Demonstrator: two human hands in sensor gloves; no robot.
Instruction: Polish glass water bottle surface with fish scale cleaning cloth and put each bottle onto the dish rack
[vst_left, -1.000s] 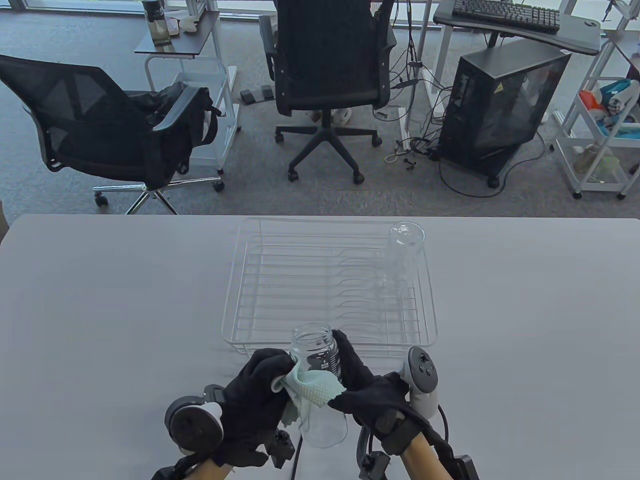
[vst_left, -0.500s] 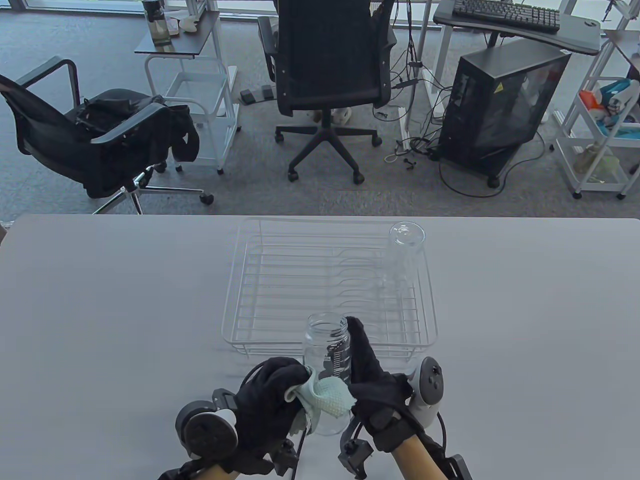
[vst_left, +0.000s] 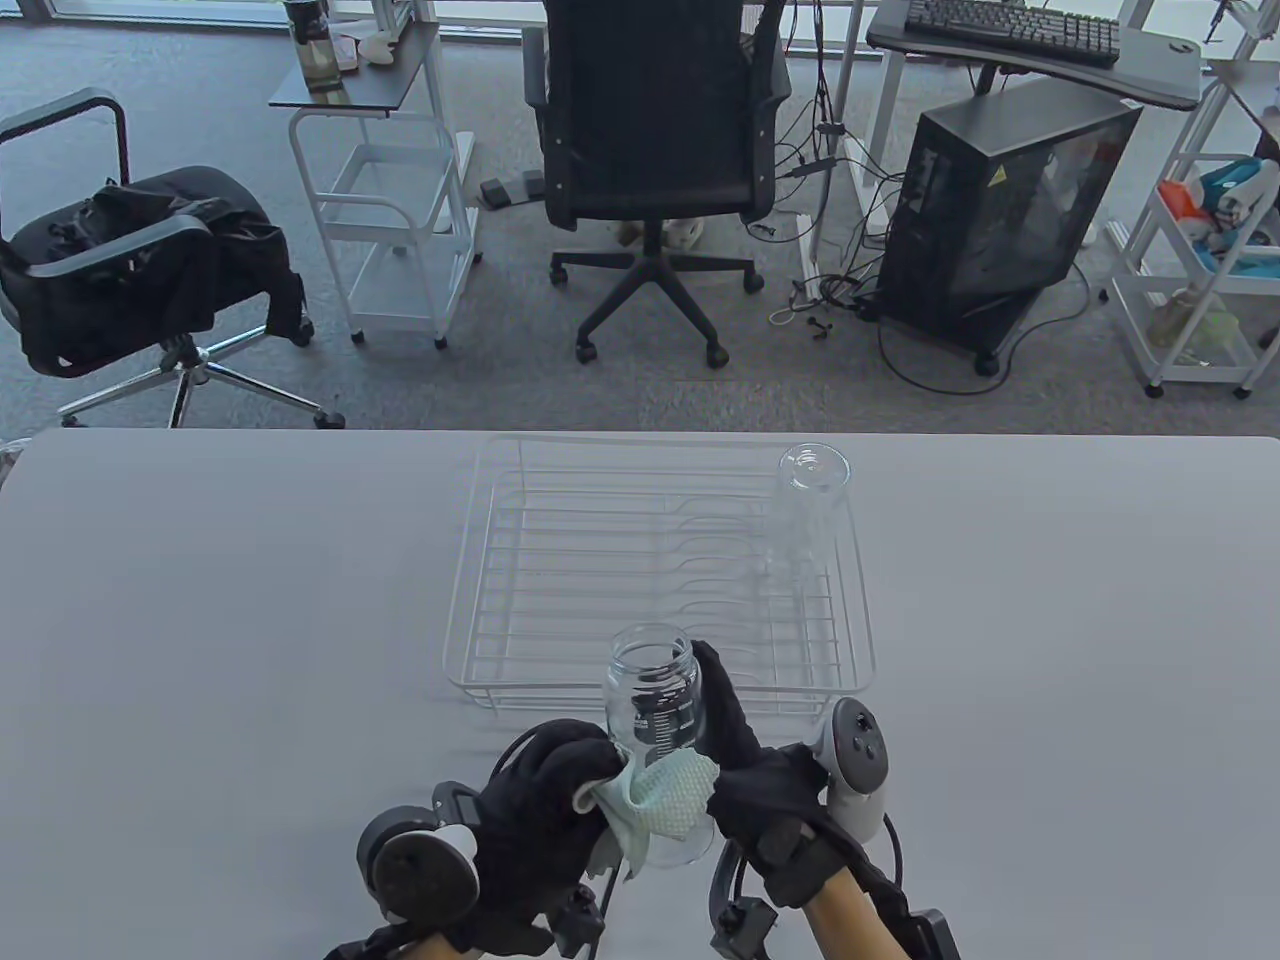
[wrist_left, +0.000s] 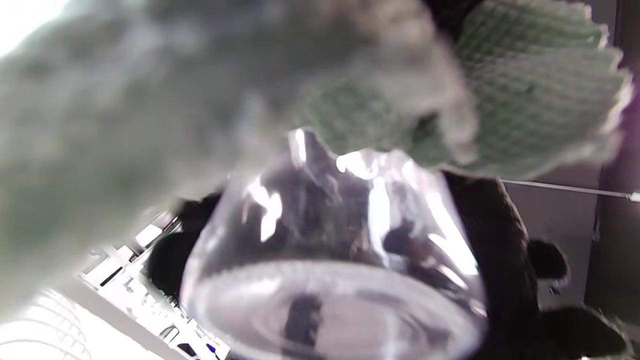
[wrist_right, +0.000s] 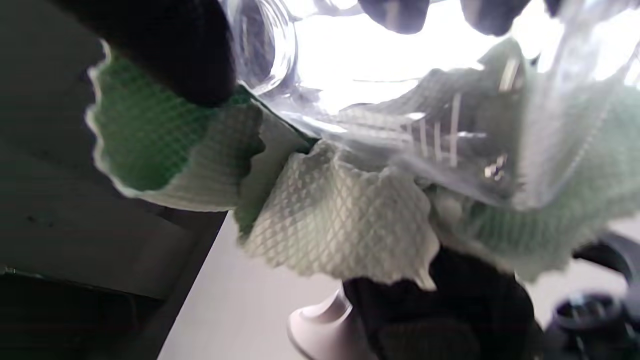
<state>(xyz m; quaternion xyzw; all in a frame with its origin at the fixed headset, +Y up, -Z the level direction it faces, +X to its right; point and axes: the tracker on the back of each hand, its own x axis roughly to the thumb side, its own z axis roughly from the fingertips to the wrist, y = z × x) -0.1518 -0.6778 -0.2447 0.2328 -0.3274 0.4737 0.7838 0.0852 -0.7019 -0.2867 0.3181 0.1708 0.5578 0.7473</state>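
A clear glass bottle (vst_left: 655, 700) with printed markings is held above the table's near edge, mouth up and pointing away from me. My right hand (vst_left: 745, 760) grips its body, with one finger reaching up along the neck. My left hand (vst_left: 545, 800) holds the pale green fish scale cloth (vst_left: 665, 805) against the bottle's lower left side. In the left wrist view the bottle's base (wrist_left: 340, 280) fills the frame under the cloth (wrist_left: 540, 100). The right wrist view shows the cloth (wrist_right: 335, 220) bunched under the glass (wrist_right: 450, 125). A second bottle (vst_left: 808, 510) stands mouth down in the dish rack's far right corner.
The white wire dish rack (vst_left: 455, 650) sits mid-table, just beyond my hands. Past the table's far edge are office chairs (vst_left: 655, 150), a white cart (vst_left: 400, 200) and a computer case (vst_left: 1000, 210) on the floor.
The bottle and both hands have shifted a little to the right, and the cloth now sits lower on the glass. The office chair on the far left has swung round and rolled leftward.
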